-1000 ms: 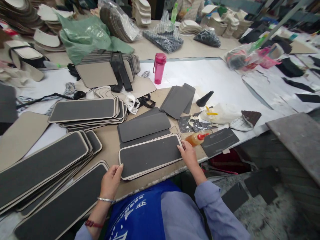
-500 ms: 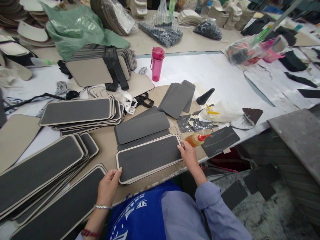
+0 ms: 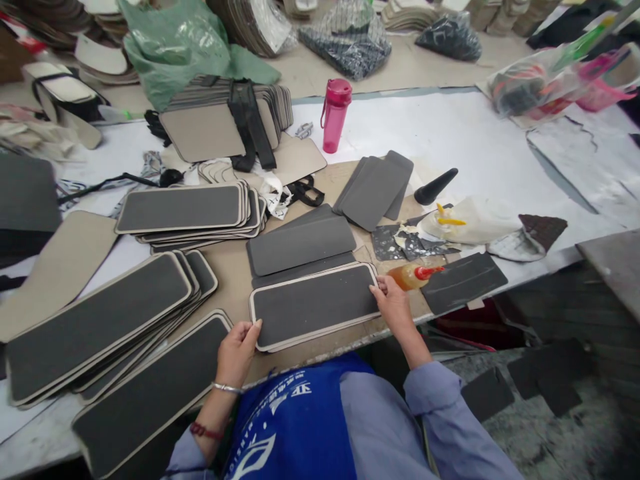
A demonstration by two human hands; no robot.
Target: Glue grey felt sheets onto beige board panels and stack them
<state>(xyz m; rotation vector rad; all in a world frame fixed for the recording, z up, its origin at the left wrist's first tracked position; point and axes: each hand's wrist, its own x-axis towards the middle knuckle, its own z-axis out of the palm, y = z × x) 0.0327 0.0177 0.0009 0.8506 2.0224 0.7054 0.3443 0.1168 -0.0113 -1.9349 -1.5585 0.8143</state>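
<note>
A dark grey panel with a cream border point(image 3: 313, 305) lies flat near the table's front edge. My left hand point(image 3: 238, 351) grips its left end, thumb on top, fingers curled. My right hand point(image 3: 393, 303) holds its right end with fingers closed over the corner. Plain grey sheets point(image 3: 300, 244) lie just behind the panel. An orange glue bottle with a red cap point(image 3: 413, 275) lies beside my right hand.
Stacks of bordered panels sit at left point(image 3: 100, 320) and behind point(image 3: 185, 212). More grey sheets point(image 3: 375, 188), a pink bottle point(image 3: 334, 115), a black cone point(image 3: 435, 187), a beige panel stack point(image 3: 215, 127) and a green bag point(image 3: 175, 47) lie farther back. The table edge point(image 3: 525, 267) drops at right.
The view shifted slightly; both hands stay on the ends of the bordered panel, which has hardly moved.
</note>
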